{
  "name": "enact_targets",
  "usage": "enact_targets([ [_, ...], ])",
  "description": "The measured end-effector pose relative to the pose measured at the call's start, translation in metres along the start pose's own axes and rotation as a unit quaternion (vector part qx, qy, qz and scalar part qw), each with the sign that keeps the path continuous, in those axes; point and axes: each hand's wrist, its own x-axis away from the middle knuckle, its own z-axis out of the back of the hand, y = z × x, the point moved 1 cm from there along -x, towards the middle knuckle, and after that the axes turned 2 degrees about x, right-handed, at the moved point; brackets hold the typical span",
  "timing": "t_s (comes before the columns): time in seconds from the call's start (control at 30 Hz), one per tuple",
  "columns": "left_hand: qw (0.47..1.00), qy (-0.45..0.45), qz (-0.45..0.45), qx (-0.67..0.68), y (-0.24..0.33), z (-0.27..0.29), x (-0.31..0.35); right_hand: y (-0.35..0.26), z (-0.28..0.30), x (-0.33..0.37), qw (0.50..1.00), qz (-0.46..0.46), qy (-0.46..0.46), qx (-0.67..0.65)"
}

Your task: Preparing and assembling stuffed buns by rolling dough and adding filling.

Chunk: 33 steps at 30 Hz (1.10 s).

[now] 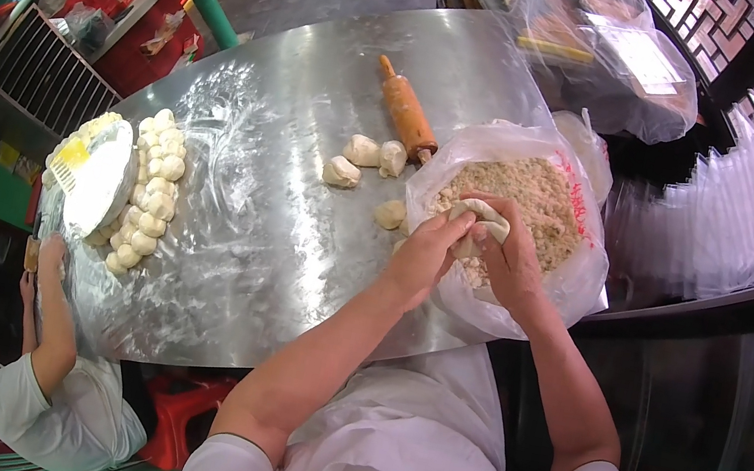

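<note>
Both hands are closed round a cupped piece of dough point(489, 217), held over an open clear plastic bag point(532, 315) of crumbly beige filling point(546, 190). My left hand point(432, 247) grips its near left side. My right hand point(516, 260) wraps its right side, thumb pressed at the cup; the inside of the dough is partly hidden by fingers. Just left of the bag lies a small round dough piece point(390, 215). Beyond it are a few larger dough lumps point(342, 172) and a wooden rolling pin point(407, 112).
Rows of dough balls point(148, 220) line the left of the floured metal table point(274, 248), beside a white round dish point(112, 179) with a yellow brush-like tool point(71, 157). A co-worker point(63, 412) works at the lower left near a red stool point(178, 422). Plastic-covered goods point(620, 57) stand far right.
</note>
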Motion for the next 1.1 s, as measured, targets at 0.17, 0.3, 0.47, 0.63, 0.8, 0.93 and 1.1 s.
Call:
enact_targets([
  [0.17,0.997,-0.041,-0.030,-0.053,0.002,0.006,0.007,-0.015,-0.003,-0.011,1.000,-0.006,-0.007,-0.026],
  [0.3,0.989,-0.007,-0.036,-0.143,0.003,0.023,0.004,-0.022,-0.014,-0.019,0.975,0.157,-0.002,0.158],
  [0.47,0.997,-0.047,-0.012,0.065,0.013,0.026,0.031,-0.026,-0.015,-0.016,0.970,0.160,-0.027,0.179],
  [0.63,0.988,0.006,0.033,0.150,0.012,0.047,0.051,-0.038,-0.041,-0.005,0.949,0.169,-0.086,0.251],
  [0.8,0.994,-0.043,0.004,0.104,0.008,0.054,0.062,-0.016,-0.063,-0.015,0.930,0.203,-0.076,0.298],
  [0.93,0.993,0.007,-0.016,0.116,0.019,0.066,0.076,-0.014,-0.084,-0.050,0.923,0.159,-0.190,0.296],
  [1.1,0.989,0.110,-0.044,0.082,0.038,0.086,0.089,-0.032,-0.114,-0.084,0.919,0.172,-0.294,0.200],
])
